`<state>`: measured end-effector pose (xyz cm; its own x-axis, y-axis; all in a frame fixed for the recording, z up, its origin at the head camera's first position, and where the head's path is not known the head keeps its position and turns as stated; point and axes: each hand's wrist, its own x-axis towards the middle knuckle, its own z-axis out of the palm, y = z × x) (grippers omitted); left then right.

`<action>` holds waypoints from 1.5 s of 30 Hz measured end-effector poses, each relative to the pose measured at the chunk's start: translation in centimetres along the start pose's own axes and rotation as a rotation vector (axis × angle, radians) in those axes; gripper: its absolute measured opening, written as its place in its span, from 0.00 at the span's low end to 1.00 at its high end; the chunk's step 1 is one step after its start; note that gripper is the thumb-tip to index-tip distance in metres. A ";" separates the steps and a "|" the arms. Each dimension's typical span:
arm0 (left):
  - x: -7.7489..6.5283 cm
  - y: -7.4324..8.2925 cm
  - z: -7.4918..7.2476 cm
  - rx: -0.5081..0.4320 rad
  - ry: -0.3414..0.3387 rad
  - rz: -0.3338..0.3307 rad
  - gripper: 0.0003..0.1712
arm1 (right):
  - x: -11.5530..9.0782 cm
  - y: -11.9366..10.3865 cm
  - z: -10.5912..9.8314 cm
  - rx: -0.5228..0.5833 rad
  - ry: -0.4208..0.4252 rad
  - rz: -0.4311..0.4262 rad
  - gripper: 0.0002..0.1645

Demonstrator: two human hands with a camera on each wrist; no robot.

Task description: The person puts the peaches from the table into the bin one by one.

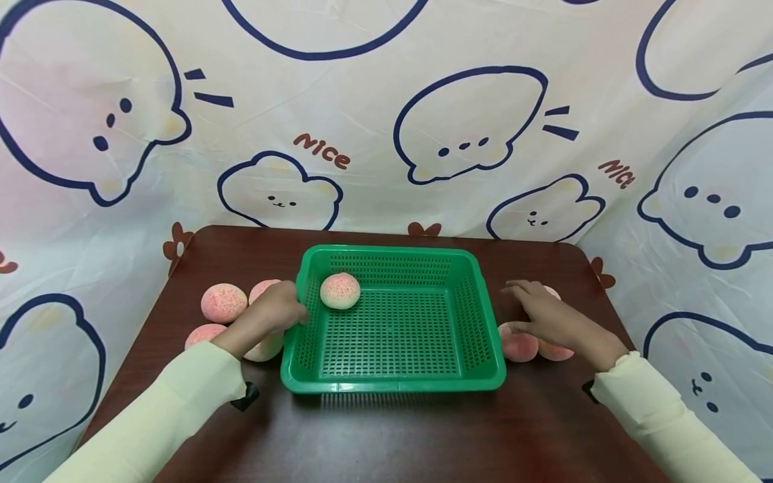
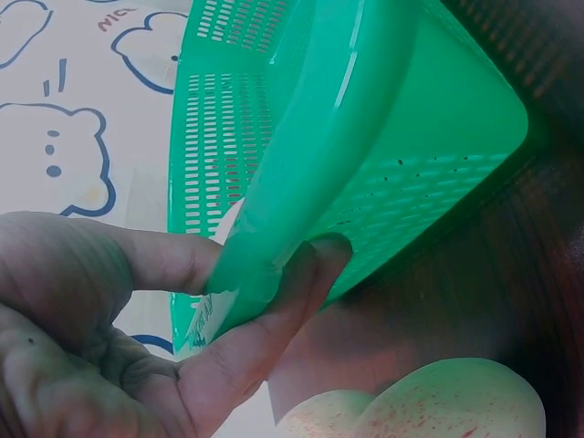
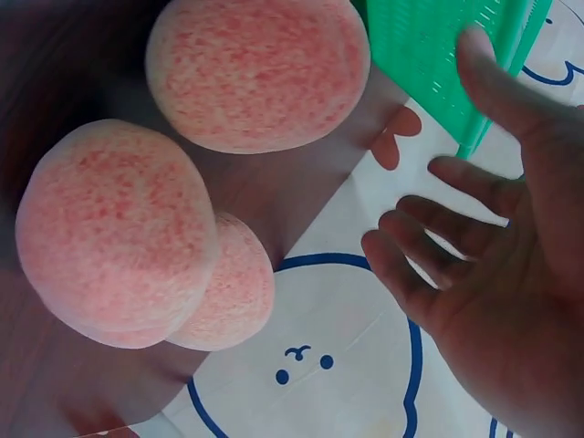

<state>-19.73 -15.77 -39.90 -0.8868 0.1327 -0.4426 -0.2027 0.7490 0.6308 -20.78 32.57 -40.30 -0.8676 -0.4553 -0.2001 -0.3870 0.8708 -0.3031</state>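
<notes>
My left hand (image 1: 273,313) pinches the left rim of a green plastic basket (image 1: 392,386); in the left wrist view the thumb is on one side of the rim and a finger on the other. One pink-and-cream peach (image 1: 340,291) sits in the basket's back left part. Over the peaches on the right, my right hand (image 1: 551,323) is held with its fingers spread and nothing in its grip. The right wrist view shows a near peach (image 3: 119,233), one partly behind it, and another peach (image 3: 260,73) nearer the basket.
Several peaches lie left of the basket, among them a pink one (image 1: 224,303), some partly hidden by my left arm. The dark brown table (image 1: 374,443) meets a cartoon-printed cloth (image 1: 374,134) at its back and sides.
</notes>
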 end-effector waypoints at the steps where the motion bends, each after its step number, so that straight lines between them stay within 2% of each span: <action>1: 0.0 0.0 0.0 -0.002 0.000 -0.001 0.16 | -0.1 0.0 0.1 0.006 -0.014 -0.003 0.45; 7: 0.0 -0.1 0.1 -0.011 -0.001 -0.001 0.11 | -0.4 0.0 1.2 0.023 -0.068 -0.011 0.54; 12: 0.0 -0.1 0.0 -0.014 -0.003 -0.001 0.10 | -0.4 0.4 2.5 -0.016 -0.050 -0.089 0.56; 14: 0.0 -0.1 0.0 -0.011 -0.001 -0.003 0.10 | -0.3 0.6 3.1 -0.052 -0.032 -0.141 0.55; 19: -0.1 0.0 0.0 -0.013 -0.007 -0.009 0.12 | -0.1 0.6 4.2 -0.116 -0.002 -0.185 0.50; 22: -0.2 0.0 -0.1 -0.014 -0.008 -0.013 0.13 | 0.0 0.4 4.6 -0.139 -0.002 -0.183 0.45; 28: -0.2 0.0 0.0 -0.025 -0.002 0.000 0.09 | 0.2 0.2 5.2 -0.165 -0.021 -0.176 0.37; 36: -0.1 0.0 0.0 0.010 0.022 0.033 0.12 | 0.3 0.4 5.6 -0.157 -0.051 -0.137 0.36; 45: -0.1 -0.1 0.0 0.020 0.024 0.027 0.08 | 0.4 0.3 5.8 -0.165 -0.063 -0.147 0.32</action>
<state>-19.64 -15.82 -39.95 -0.9018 0.1375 -0.4097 -0.1705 0.7580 0.6296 -19.48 31.58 -45.85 -0.7787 -0.5860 -0.2243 -0.5586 0.8102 -0.1776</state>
